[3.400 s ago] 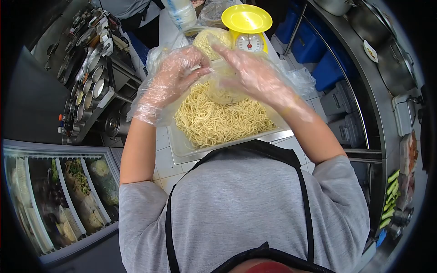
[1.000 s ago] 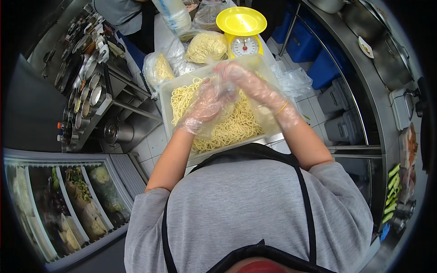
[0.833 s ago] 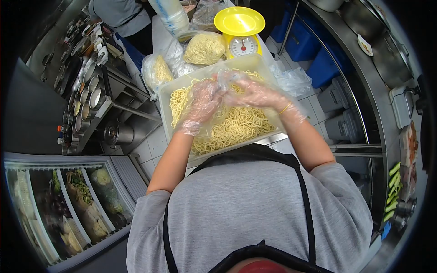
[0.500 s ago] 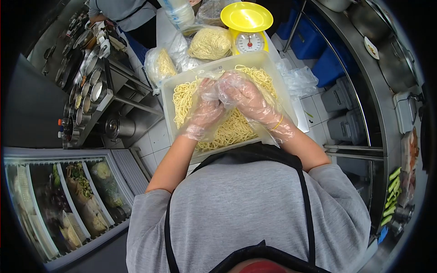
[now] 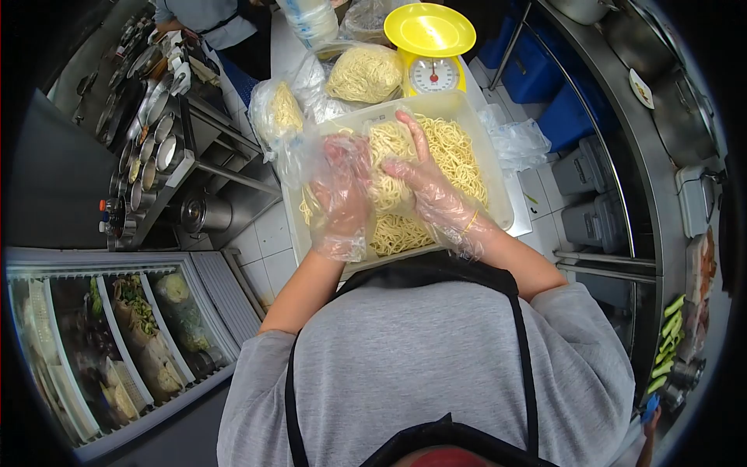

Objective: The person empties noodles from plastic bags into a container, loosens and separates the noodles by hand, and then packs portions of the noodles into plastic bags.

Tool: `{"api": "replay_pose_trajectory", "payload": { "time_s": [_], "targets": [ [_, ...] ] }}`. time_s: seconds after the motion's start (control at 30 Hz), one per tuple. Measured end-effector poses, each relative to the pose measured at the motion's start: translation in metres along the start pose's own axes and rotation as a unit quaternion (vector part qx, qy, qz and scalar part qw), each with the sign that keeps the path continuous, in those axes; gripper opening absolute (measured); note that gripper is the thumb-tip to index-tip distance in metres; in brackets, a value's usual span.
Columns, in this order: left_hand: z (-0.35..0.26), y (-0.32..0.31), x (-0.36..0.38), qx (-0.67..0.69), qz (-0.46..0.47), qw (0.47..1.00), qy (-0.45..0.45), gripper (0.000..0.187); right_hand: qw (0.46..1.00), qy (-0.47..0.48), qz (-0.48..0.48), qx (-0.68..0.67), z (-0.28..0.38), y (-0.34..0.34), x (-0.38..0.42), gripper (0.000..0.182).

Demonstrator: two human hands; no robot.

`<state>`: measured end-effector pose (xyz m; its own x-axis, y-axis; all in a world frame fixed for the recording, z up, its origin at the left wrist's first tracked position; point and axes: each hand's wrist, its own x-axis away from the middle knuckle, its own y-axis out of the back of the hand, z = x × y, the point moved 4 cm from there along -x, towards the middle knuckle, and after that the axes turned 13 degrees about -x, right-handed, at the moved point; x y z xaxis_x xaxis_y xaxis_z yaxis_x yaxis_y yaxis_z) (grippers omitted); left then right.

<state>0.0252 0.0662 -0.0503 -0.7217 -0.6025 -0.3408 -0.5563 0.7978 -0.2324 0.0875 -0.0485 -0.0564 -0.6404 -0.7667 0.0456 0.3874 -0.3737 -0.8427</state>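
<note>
Both of my hands wear clear plastic gloves over a large translucent tub point(image 5: 498, 175) of yellow noodles point(image 5: 401, 235). A crumpled clear plastic bag point(image 5: 299, 159) bunches around the fingers of my left hand point(image 5: 342, 194), which grips it. Between my hands, a clump of noodles point(image 5: 391, 148) is raised over the tub. My right hand point(image 5: 436, 191) clasps its right side, thumb across the front and a finger stretched up along the edge. A yellow band circles the right glove near the wrist. Plastic partly hides my left fingers.
Behind the tub stand a yellow scale point(image 5: 433, 74) and bagged noodles point(image 5: 364, 74), with another noodle bag point(image 5: 276, 109) to the left. An open-topped chilled cabinet point(image 5: 210, 311) is at lower left, a steel counter point(image 5: 657, 233) at right. Another person point(image 5: 210, 27) stands at upper left.
My hands, earlier together over the tub, have moved apart. The noodle clump now shows between them, and the plastic bag has shifted left with my left hand. A hand has appeared at lower right.
</note>
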Motion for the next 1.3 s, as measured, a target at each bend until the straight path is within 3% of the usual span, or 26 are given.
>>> {"api": "replay_pose_trajectory", "payload": {
  "time_s": [0.13,0.17,0.2,0.23,0.27,0.33,0.4,0.43,0.47,0.5,0.53,0.57,0.6,0.63,0.67,0.73,0.77,0.8,0.83,0.87,0.9,0.93,1.0,1.07,1.27,1.3],
  "targets": [
    [0.002,-0.001,-0.001,-0.005,0.0,1.0,0.006,0.038,1.0,0.012,0.0,-0.009,-0.007,0.007,-0.001,0.084],
    [0.004,0.008,-0.002,-0.244,0.008,0.966,-0.081,0.036,1.0,0.011,0.0,-0.007,-0.007,0.013,-0.004,0.084],
    [0.016,0.01,-0.003,-0.36,0.016,0.925,-0.12,0.036,0.98,0.069,0.017,0.188,-0.001,0.02,-0.011,0.083],
    [0.028,0.013,-0.004,-0.468,0.015,0.869,-0.162,0.035,0.919,0.124,0.035,0.373,0.005,0.023,-0.016,0.082],
    [0.046,0.015,-0.007,-0.463,-0.004,0.863,-0.203,0.036,0.919,0.123,0.035,0.373,0.013,0.023,-0.018,0.082],
    [0.033,0.006,-0.012,-0.456,-0.023,0.855,-0.248,0.036,0.805,0.202,0.078,0.553,0.038,0.004,-0.016,0.075],
    [-0.017,-0.036,-0.017,-0.409,0.2,0.861,-0.229,0.035,0.802,0.218,0.113,0.545,0.048,-0.026,-0.009,0.063],
    [-0.023,-0.042,-0.016,-0.407,0.201,0.862,-0.227,0.035,0.799,0.234,0.144,0.535,0.047,-0.036,-0.004,0.052],
    [-0.014,-0.046,-0.017,-0.475,0.253,0.837,-0.093,0.046,0.799,0.233,0.142,0.535,0.046,-0.035,-0.007,0.052],
    [-0.003,-0.045,-0.016,-0.532,0.3,0.79,0.043,0.058,0.768,0.315,0.142,0.54,0.051,-0.036,-0.01,0.038],
    [0.011,-0.04,-0.012,-0.532,0.3,0.791,0.044,0.058,0.729,0.393,0.143,0.541,0.054,-0.037,-0.009,0.027],
    [0.024,-0.034,-0.007,-0.541,0.251,0.793,-0.124,0.058,0.73,0.391,0.144,0.541,0.053,-0.039,-0.004,0.027],
    [0.031,-0.029,0.002,-0.534,0.197,0.77,-0.287,0.057,0.784,0.347,0.117,0.501,0.051,-0.039,0.002,0.023],
    [0.041,-0.024,0.004,-0.537,0.197,0.77,-0.282,0.057,0.834,0.297,0.089,0.456,0.049,-0.037,0.005,0.023],
    [0.05,-0.019,0.004,-0.506,0.173,0.803,-0.264,0.049,0.836,0.295,0.088,0.455,0.051,-0.039,0.006,0.023],
    [0.032,-0.022,0.001,-0.474,0.148,0.833,-0.246,0.042,0.777,0.3,0.169,0.527,0.052,-0.045,0.006,0.026],
    [0.023,-0.015,-0.005,-0.355,0.095,0.927,-0.071,0.03,0.779,0.299,0.166,0.525,0.053,-0.037,0.001,0.026],
    [0.021,-0.011,-0.007,-0.215,0.034,0.97,0.106,0.021,0.816,0.341,0.141,0.444,0.059,-0.02,-0.006,0.029],
    [0.029,-0.008,-0.01,-0.215,0.033,0.97,0.105,0.021,0.845,0.38,0.115,0.359,0.062,-0.003,-0.009,0.033],
    [0.041,0.0,-0.014,-0.106,-0.014,0.991,0.086,0.019,0.916,0.24,-0.04,0.32,0.052,0.025,-0.011,0.046],
    [0.049,0.007,-0.013,0.004,-0.061,0.996,0.069,0.018,0.916,0.238,-0.043,0.319,0.035,0.033,-0.008,0.046],
    [0.038,0.004,-0.011,-0.06,-0.075,0.988,0.121,0.021,0.971,0.15,-0.088,0.163,0.011,0.04,-0.01,0.053],
    [0.044,-0.003,-0.008,-0.029,-0.089,0.99,0.106,0.023,0.977,0.043,-0.17,0.122,-0.013,0.038,-0.006,0.09],
    [0.047,-0.005,-0.005,-0.001,-0.102,0.99,0.094,0.024,0.971,0.063,-0.159,0.168,-0.02,0.037,-0.011,0.092],
    [0.042,-0.008,0.0,-0.182,-0.119,0.971,0.1,0.035,0.941,0.108,-0.144,0.286,-0.036,0.054,-0.021,0.085],
    [0.048,-0.009,0.0,-0.168,-0.071,0.976,0.115,0.038,0.934,0.1,-0.145,0.311,-0.037,0.059,-0.024,0.084]
  ]
}}
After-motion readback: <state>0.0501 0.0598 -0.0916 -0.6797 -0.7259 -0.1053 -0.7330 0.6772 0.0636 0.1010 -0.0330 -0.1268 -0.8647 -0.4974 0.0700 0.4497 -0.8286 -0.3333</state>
